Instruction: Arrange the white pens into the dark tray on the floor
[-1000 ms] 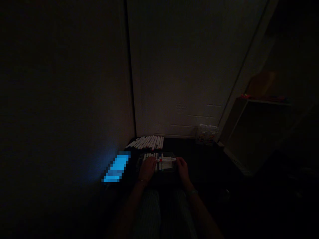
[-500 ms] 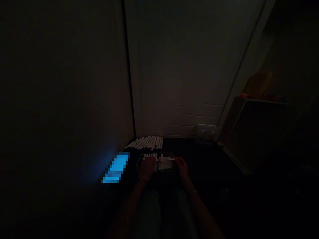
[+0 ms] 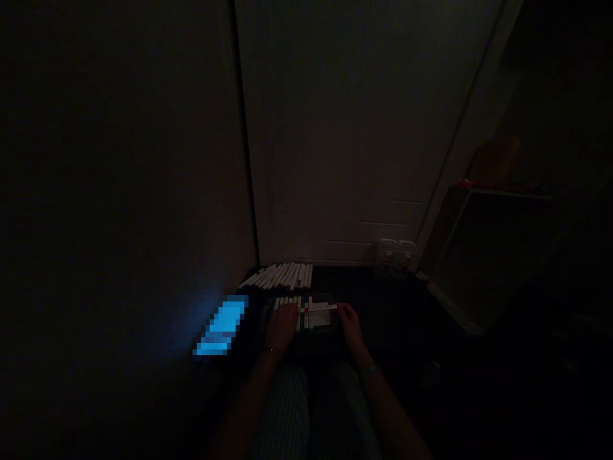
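The room is very dark. My left hand [image 3: 283, 324] lies with curled fingers over white markers standing in a dark case [image 3: 306, 335] on the floor in front of my knees. My right hand [image 3: 348, 322] grips one end of a white marker [image 3: 322, 308] that lies crosswise over the case, a red band near its left end. The left fingertips reach that marker's left end; whether they pinch it is lost in the gloom. Beyond the case a row of several white markers [image 3: 282, 275] lies side by side on the dark floor.
A glowing blue screen [image 3: 221, 325] lies on the floor to the left of the case. A pale door and wall rise straight ahead. Two small clear containers [image 3: 395, 255] stand at the door's foot. A low shelf [image 3: 479, 255] is at right.
Both hands stay on the case and the crosswise marker. The view has tilted a little; nothing else visibly moved.
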Motion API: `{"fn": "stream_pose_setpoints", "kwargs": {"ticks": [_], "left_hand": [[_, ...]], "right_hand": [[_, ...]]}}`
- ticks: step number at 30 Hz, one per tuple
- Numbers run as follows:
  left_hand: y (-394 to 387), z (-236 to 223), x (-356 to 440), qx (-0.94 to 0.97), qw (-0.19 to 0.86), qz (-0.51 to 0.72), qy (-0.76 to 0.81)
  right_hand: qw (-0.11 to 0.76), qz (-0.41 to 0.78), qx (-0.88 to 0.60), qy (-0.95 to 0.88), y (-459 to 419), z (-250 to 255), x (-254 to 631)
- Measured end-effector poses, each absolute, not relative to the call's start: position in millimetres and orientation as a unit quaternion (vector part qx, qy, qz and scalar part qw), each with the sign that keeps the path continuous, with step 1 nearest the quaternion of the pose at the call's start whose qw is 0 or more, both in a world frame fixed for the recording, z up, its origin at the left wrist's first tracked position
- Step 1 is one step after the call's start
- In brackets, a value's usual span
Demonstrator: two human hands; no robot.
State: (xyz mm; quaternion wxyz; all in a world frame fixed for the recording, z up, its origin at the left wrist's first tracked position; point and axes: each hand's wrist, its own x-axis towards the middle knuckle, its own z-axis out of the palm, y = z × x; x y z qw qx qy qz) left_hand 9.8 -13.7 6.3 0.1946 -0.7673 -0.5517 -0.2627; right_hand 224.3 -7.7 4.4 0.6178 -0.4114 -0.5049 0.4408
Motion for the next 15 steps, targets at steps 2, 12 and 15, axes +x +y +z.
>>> {"fn": "stream_pose_setpoints", "kwargs": {"ticks": [2,12,15], "left_hand": [[-15.3,8.1,10.2,-0.766,0.191,-0.267,-0.552],[-14.5,4.2,10.3,-0.759,0.195,-0.285,-0.552],[-14.7,5.8,10.9,-0.758,0.189,-0.286,-0.554]], "right_hand": [[0.621,0.438,-0.412,-0.503,-8.0,4.0,224.6],[0.629,0.442,-0.401,-0.498,-9.5,5.7,222.9],[0.627,0.442,-0.405,-0.498,-11.0,7.8,222.4]]}}
